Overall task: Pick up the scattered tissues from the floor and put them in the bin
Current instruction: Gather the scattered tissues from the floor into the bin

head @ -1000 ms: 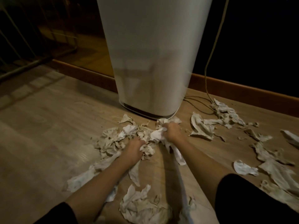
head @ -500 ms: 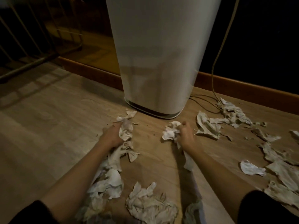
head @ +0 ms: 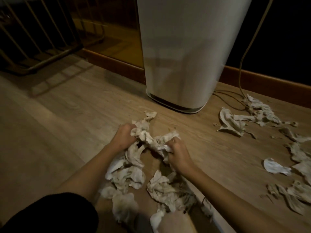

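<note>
A tall white bin (head: 183, 52) stands on the wooden floor against the skirting, its top out of frame. Crumpled white tissues lie in front of it. My left hand (head: 123, 137) is closed on a bunch of tissues (head: 143, 132) at its fingertips. My right hand (head: 177, 153) is closed on another wad of tissues (head: 165, 140); the two wads touch between the hands. A heap of tissues (head: 129, 172) trails back toward me between my forearms. More loose tissues (head: 234, 122) lie scattered to the right.
A cable (head: 242, 52) hangs down the dark wall right of the bin and loops on the floor among tissues. A metal rail frame (head: 42, 41) stands at the back left. Bare wooden floor (head: 50, 132) stretches to the left.
Both hands have come together again in front of the bin, gathering the tissues into one bunch nearer to me. The view has shifted so the bin sits further right.
</note>
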